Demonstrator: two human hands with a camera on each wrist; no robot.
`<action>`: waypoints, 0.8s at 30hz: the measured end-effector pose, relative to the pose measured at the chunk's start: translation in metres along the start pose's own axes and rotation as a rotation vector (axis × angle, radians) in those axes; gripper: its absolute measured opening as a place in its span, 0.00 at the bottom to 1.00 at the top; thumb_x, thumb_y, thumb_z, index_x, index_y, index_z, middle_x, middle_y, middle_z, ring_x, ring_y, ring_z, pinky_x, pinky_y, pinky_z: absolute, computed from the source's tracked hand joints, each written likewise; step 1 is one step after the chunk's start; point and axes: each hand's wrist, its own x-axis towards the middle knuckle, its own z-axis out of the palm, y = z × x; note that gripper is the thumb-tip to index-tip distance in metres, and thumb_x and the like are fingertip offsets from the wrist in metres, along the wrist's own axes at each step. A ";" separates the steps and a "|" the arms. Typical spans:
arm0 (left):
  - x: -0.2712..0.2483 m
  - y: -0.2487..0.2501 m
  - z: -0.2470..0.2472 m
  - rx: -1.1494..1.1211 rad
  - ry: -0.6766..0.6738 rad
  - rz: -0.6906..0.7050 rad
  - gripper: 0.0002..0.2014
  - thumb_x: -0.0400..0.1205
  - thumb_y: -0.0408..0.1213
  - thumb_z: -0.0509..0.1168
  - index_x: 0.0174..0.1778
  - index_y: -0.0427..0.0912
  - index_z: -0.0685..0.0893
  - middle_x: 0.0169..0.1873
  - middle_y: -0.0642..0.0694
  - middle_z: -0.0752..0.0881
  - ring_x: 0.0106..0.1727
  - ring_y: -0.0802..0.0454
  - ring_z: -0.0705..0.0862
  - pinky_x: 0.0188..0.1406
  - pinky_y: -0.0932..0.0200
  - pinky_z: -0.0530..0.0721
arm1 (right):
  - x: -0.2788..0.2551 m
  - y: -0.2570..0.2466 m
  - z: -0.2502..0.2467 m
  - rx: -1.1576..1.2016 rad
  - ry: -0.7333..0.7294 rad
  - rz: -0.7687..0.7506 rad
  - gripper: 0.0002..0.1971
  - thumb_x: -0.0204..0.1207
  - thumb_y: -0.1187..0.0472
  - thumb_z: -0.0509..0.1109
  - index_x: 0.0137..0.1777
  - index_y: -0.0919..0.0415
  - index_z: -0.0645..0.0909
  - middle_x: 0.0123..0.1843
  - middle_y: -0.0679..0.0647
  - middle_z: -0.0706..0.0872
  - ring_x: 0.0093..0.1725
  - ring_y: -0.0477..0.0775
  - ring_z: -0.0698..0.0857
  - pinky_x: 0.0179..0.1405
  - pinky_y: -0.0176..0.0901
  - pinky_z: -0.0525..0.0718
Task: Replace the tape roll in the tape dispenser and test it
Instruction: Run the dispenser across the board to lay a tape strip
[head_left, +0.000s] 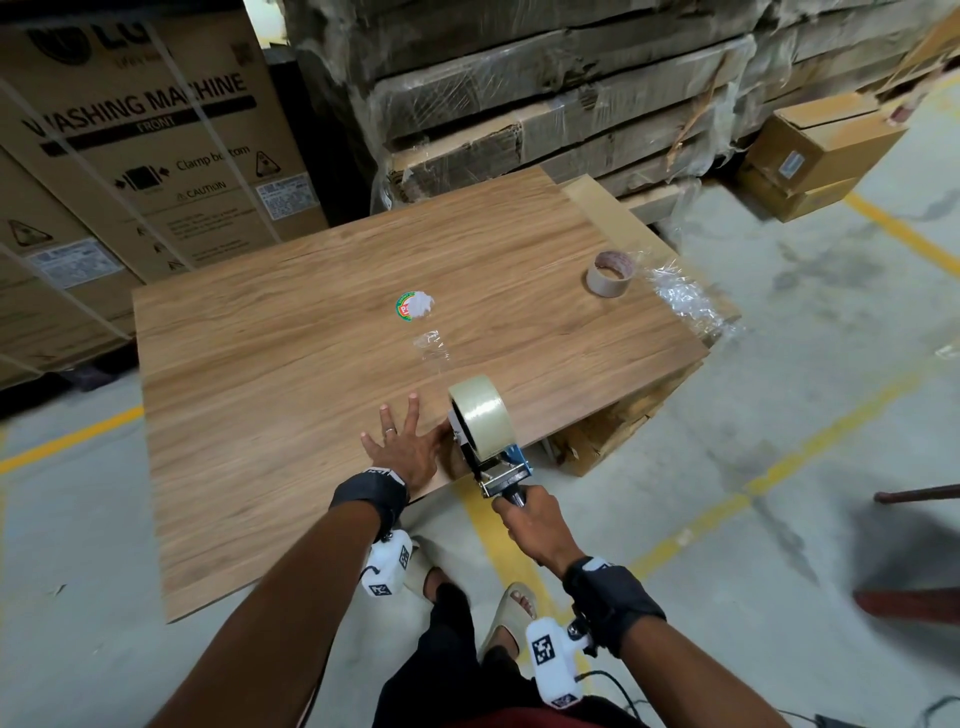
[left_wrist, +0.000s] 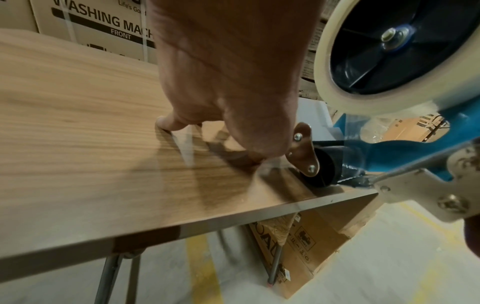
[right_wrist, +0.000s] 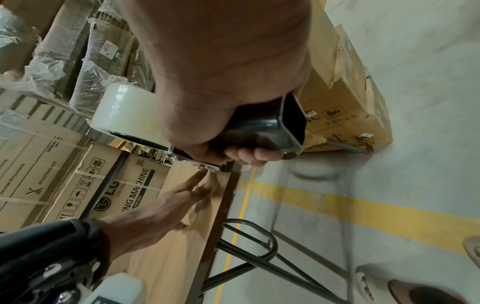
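Table (head_left: 291, 364), dispenser handle (right_wrist: 262, 125) mostly hidden

Wood-grain table (head_left: 270, 364) on dark metal legs (left_wrist: 109, 275), standing on concrete floor (head_left: 810, 415) with yellow lines. On the tabletop: spent cardboard tape core (head_left: 611, 274) near far right corner, crumpled clear wrap (head_left: 680, 301) beside it, round torn sticker (head_left: 414, 306) mid-table, small clear scrap (head_left: 431, 347) just nearer.

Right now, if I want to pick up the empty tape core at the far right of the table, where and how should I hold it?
The empty tape core lies flat with its hole facing up, clear of the crumpled plastic wrap beside it. Probably come from above and pinch its wall, thumb inside the hole and fingers outside, on the near left side away from the wrap.
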 end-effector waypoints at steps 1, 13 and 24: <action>-0.001 0.000 -0.003 0.001 -0.006 0.005 0.26 0.92 0.48 0.48 0.86 0.71 0.51 0.87 0.51 0.27 0.87 0.28 0.31 0.79 0.15 0.46 | -0.001 0.000 0.001 -0.014 0.008 -0.004 0.16 0.74 0.52 0.71 0.29 0.56 0.73 0.28 0.52 0.79 0.31 0.56 0.77 0.35 0.48 0.74; -0.002 -0.001 -0.011 0.007 -0.042 0.016 0.34 0.86 0.55 0.58 0.84 0.77 0.48 0.88 0.52 0.30 0.87 0.27 0.35 0.77 0.16 0.56 | -0.011 0.005 -0.003 0.024 0.012 0.056 0.18 0.63 0.40 0.67 0.35 0.57 0.77 0.30 0.55 0.81 0.31 0.58 0.77 0.34 0.52 0.76; 0.002 -0.008 -0.012 0.008 -0.074 0.056 0.44 0.77 0.56 0.69 0.83 0.79 0.48 0.88 0.53 0.30 0.87 0.26 0.34 0.75 0.14 0.58 | -0.020 0.025 -0.004 0.021 0.015 0.052 0.21 0.61 0.40 0.67 0.35 0.61 0.77 0.29 0.54 0.79 0.29 0.57 0.76 0.33 0.50 0.73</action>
